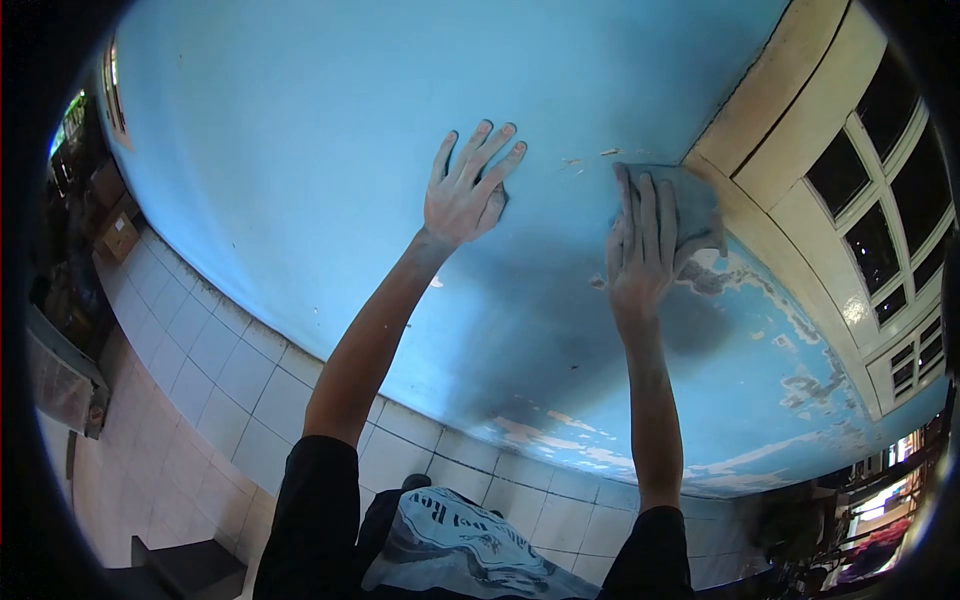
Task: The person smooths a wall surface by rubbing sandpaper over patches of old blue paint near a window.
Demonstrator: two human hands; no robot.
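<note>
My left hand (468, 190) lies against the light blue wall (330, 150) with fingers spread and nothing in it. To its right, my right hand (643, 240) presses a grey sheet of sandpaper (690, 205) to the wall, beside the door frame. One edge of the sheet folds over my fingers, and its lower right corner curls off the surface. Pale dust coats both hands. Just below the sheet, a patch of peeling paint (705, 280) shows bare grey and white. Small chips (610, 153) mark the wall above, between my hands.
A cream door frame (770, 200) and a paned door (860, 190) stand at the right. More flaked paint (560, 432) runs along the wall's lower edge. White floor tiles (210, 395) lie below. Cardboard boxes (118, 235) and a dark object (190, 570) are at the left.
</note>
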